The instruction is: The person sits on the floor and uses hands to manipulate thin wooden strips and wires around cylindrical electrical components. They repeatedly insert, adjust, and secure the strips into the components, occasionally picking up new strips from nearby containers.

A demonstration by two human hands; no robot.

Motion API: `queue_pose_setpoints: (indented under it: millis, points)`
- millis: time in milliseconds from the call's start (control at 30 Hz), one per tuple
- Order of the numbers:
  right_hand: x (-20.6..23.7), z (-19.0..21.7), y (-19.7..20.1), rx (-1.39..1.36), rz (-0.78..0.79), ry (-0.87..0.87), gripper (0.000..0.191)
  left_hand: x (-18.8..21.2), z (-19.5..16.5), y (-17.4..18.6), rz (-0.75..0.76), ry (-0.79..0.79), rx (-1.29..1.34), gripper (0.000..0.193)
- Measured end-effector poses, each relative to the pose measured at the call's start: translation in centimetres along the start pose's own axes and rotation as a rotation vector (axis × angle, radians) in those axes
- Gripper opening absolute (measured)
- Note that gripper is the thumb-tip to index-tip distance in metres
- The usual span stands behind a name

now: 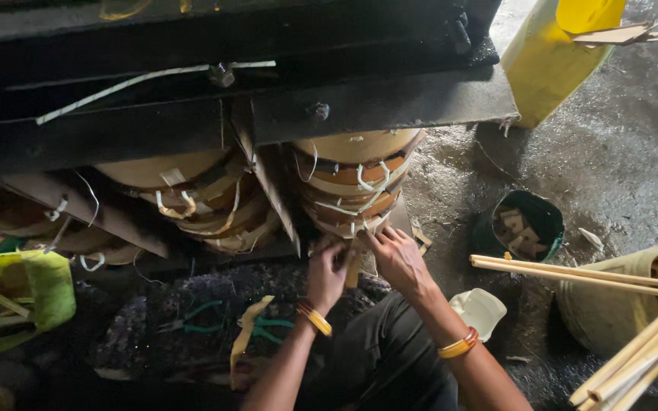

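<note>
Stack of round wooden hoops (353,183), tan and orange-brown, tied with pale strips, sat under the edge of a dark metal bench (375,106); hoops lay flat, one on another, so the stack's axis ran upright, leaning slightly toward the right. At its lowest hoop both hands met. Left hand (326,275) came up from below, wrist bent, fingers curled and pinched around a short pale wood strip (353,268) that pointed roughly upright against the stack's base. Right hand (397,259) reached in from the right, forearm angled up and leftward, fingers spread and pressed on the bottom hoop's rim; whether it gripped the strip as well was unclear, the spot being dim and partly hidden. Each wrist wore yellow-and-red bangles (458,345). A second hoop stack (192,199) stood just left, parted from the first by a slanted metal brace (272,183). Green-handled pliers (199,318) lay on the dark floor below the left forearm. To the right: a green bucket (544,217) with wood scraps, a bundle of long pale sticks (634,342) pointing toward lower right, a yellow container (550,61) farther back. A yellow-green bag (39,293) sat at far left.
</note>
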State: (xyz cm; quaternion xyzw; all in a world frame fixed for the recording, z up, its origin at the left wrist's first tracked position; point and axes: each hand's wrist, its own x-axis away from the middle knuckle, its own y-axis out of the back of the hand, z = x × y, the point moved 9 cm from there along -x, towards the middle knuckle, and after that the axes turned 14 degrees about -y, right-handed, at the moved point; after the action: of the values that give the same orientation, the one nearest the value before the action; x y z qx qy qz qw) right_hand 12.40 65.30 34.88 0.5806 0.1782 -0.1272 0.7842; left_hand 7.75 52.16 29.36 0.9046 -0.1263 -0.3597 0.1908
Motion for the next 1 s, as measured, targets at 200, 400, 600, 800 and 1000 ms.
queue_pose_setpoints:
  millis: [200, 400, 600, 800, 1000]
  points:
    - [-0.6, 0.3, -0.2, 0.010, -0.030, 0.036, 0.037, 0.6, 4.3, -3.9, -0.014, 0.450, 0.483, 0.032]
    - [-1.1, -2.3, -2.1, -0.174, 0.018, -0.153, 0.032, 0.2, 5.0, -4.6, 0.024, 0.499, 0.448, 0.035]
    - [-1.6, -4.7, -1.4, -0.408, -0.005, -0.367, 0.016, 0.4, 6.0, -6.9, -0.214, 0.519, 0.870, 0.029]
    - [0.0, -3.2, 1.2, -0.335, -0.353, -0.445, 0.017, 1.7, 8.2, -9.4, -0.438, 0.805, 0.788, 0.016]
    - [0.3, -0.9, -0.7, -0.050, -0.276, -0.214, 0.039, -0.2, 3.8, -5.4, -0.458, 0.438, 0.445, 0.019]
